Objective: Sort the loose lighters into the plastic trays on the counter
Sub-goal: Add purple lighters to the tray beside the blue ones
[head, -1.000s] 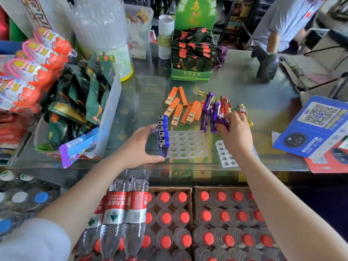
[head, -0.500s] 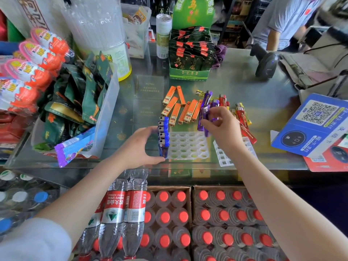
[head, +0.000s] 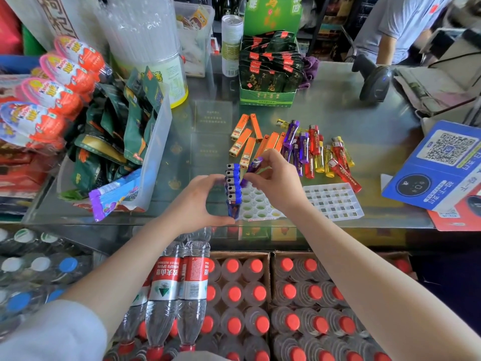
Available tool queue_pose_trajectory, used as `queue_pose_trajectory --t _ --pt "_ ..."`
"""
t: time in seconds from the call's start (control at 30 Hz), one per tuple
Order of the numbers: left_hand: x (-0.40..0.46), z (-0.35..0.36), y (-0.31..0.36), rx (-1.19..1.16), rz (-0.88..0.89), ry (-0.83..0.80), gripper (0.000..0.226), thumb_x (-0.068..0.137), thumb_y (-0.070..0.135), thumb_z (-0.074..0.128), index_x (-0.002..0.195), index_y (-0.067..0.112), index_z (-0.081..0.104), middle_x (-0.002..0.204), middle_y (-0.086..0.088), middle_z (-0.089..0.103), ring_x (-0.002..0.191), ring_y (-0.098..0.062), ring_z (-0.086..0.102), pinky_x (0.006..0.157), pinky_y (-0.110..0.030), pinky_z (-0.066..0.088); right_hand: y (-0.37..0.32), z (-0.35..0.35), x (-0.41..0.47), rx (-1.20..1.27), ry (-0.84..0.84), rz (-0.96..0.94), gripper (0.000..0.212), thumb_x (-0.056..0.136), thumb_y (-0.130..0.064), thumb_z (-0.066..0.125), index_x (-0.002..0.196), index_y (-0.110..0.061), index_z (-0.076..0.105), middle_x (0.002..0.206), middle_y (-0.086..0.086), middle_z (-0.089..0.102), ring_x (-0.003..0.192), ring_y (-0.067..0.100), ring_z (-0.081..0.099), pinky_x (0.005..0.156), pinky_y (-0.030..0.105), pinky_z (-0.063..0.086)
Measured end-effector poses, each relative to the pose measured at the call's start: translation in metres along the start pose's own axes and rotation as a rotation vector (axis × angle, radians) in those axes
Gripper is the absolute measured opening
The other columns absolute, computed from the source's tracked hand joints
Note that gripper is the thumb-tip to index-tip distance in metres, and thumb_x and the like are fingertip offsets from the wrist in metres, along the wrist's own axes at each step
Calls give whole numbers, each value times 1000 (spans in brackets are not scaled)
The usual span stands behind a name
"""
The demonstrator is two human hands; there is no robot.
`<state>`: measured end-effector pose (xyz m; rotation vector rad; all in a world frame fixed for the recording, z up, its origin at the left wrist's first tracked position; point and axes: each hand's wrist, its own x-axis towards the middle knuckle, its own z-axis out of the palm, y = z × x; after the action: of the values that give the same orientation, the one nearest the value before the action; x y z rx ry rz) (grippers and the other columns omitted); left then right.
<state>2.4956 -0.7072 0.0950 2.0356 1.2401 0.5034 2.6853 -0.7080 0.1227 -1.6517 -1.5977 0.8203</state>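
A clear plastic tray with round holes lies near the counter's front edge. A row of blue lighters stands upright along its left side. My left hand curls round that row from the left. My right hand pinches a purple lighter, tilted, with its base over the tray next to the blue row. Loose orange lighters and a pile of purple, red and yellow lighters lie behind the tray. A second tray with square holes lies to the right.
A green box of tea packets stands at the back. A clear bin of snack bags is to the left, a barcode scanner and blue QR card to the right. Bottled water is stacked below the counter. A person stands at the back right.
My right hand picked a purple lighter out of the pile and brought it left and down to the tray beside the blue row. My left hand stayed on the blue lighters.
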Motion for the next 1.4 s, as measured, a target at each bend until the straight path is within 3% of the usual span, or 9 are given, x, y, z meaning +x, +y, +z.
queue_pose_trajectory --t 0.1,0.23,0.37,0.53,0.67,0.8,1.1,1.2,1.4 --pt "0 1 -2 15 0 5 76 57 44 80 124 28 46 119 12 47 111 -2 36 88 -23 29 -3 0 1 -98 -16 -44 27 79 -21 70 88 -16 45 76 -7 57 61 4 53 54 12 40" --pt "-1 3 -3 31 1 33 75 58 41 80 123 27 46 116 13 45 110 -1 34 88 -21 28 -5 0 1 -204 -82 -135 26 77 -18 72 86 -8 50 80 1 61 70 18 57 61 27 48" --pt "0 4 -3 19 12 37 74 57 39 81 121 27 47 112 17 43 110 -3 35 90 -24 30 -8 -1 10 -325 -159 -215 26 79 -20 69 89 -6 50 76 -2 54 62 14 48 51 20 37" --pt "2 4 -2 11 -6 21 74 57 43 77 122 32 44 114 17 42 113 -1 34 90 -25 30 11 -7 11 -392 -278 -229 24 82 -22 66 98 -9 56 91 -8 49 65 -4 41 65 16 40" --pt "7 4 -2 -7 -15 23 71 57 43 76 120 33 44 112 20 43 112 1 34 90 -24 29 32 -29 12 -325 42 -151 16 88 -11 53 101 -7 60 100 1 58 69 -3 44 61 6 30" --pt "16 2 0 -1 -28 1 63 60 40 77 113 41 41 112 20 42 108 5 31 89 -23 29 48 -53 34 -356 364 104 23 92 -15 45 107 -4 59 110 13 59 88 15 46 70 22 33" --pt "18 -1 1 4 -34 -8 68 59 37 79 113 41 38 114 18 42 106 7 32 90 -22 30 52 -50 65 -357 300 284 24 86 -17 59 106 -3 61 101 15 67 91 31 58 69 29 40" --pt "17 -2 1 9 -43 -12 69 58 38 79 114 41 39 113 18 43 108 5 34 90 -23 30 46 -53 65 -324 268 321 23 86 -12 57 107 -4 63 94 12 67 76 23 55 60 23 38" --pt "10 -5 4 14 -58 9 68 60 32 81 113 40 38 108 24 39 109 2 33 90 -22 29 22 -52 36 114 155 160 12 82 -12 65 91 -19 60 85 -2 63 74 15 57 69 29 50"
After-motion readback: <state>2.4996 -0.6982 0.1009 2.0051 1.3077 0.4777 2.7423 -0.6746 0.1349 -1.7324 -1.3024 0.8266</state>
